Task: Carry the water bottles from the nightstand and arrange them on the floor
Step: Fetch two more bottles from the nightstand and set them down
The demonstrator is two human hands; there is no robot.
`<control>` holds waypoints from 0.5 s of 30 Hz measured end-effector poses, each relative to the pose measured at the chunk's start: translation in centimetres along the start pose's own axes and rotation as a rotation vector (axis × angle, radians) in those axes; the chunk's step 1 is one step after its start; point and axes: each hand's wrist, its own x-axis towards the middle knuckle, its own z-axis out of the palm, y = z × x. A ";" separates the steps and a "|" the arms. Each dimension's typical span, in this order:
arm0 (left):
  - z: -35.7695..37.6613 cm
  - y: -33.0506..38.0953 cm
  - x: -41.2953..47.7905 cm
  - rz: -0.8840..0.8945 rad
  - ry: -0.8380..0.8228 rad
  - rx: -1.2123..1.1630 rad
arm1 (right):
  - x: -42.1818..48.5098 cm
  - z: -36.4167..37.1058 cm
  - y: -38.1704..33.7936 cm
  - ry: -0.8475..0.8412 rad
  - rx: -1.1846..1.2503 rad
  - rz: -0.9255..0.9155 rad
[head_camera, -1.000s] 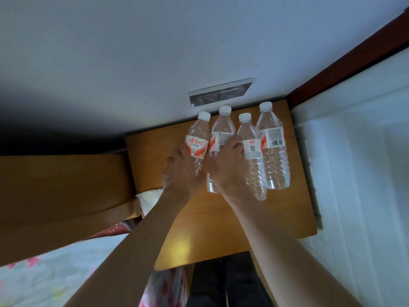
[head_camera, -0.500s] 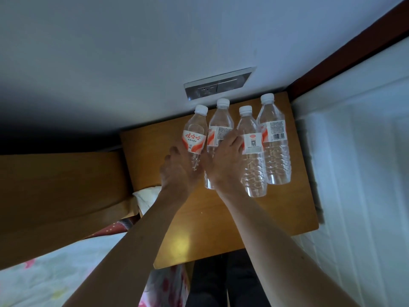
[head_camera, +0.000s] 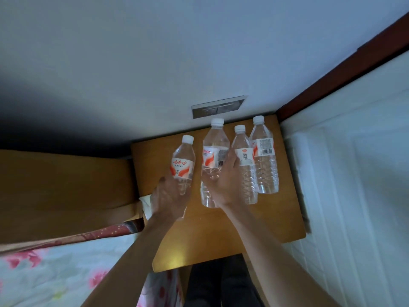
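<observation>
Barely begun, by the look of it: the left hand (head_camera: 170,196) grips the leftmost bottle (head_camera: 182,165) and the right hand (head_camera: 223,185) grips the second bottle (head_camera: 213,151), both above the worktop (head_camera: 221,235) and seemingly just lifted, though I cannot be sure. The third bottle (head_camera: 244,156) and fourth bottle (head_camera: 264,156) stand upright on the worktop near the wall. No bottle shows on the floor, so carrying this pair, arranging them, and fetching the other two all appear left to do.
</observation>
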 end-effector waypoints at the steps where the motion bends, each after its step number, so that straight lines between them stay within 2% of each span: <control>1: -0.6 -0.2 -0.6 -0.004 -0.011 -0.014 | -0.5 -0.4 -0.1 -0.011 0.010 -0.011; 8: -4.6 -0.8 -5.6 0.089 0.022 -0.149 | -3.7 -3.8 -1.6 -0.084 -0.001 -0.052; 15: -9.0 0.5 -9.4 0.126 0.091 -0.347 | -6.4 -7.8 -4.3 -0.065 0.158 -0.134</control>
